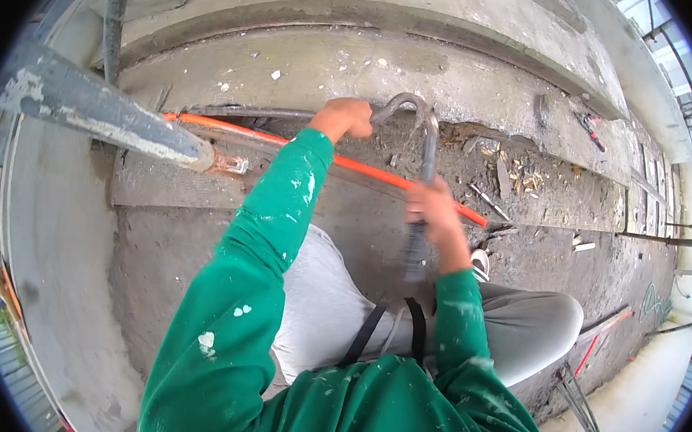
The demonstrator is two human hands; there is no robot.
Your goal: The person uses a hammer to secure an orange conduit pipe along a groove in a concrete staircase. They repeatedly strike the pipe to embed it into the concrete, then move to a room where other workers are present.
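My left hand (344,120), in front of me at the broken step edge, is closed round a dark steel crowbar (405,99) with a bent hook beyond the fist. A grey shaft lies in line with it to the left. My right hand (436,211), smeared by motion, is wrapped round the shaft of what looks like a hammer (428,153). Its upper end meets the crowbar's hook, and where one stops and the other starts is hard to make out. The lower dark grip (416,258) is blurred. An orange-red tube (374,172) runs beneath both wrists.
A thick paint-spotted metal pole (118,117) juts in from the left. Concrete steps (293,66) rise ahead. Wood chips and rubble (524,177) lie in the broken groove. Red-handled pliers (592,131) rest on the step at right. Thin rods (590,414) lie at lower right.
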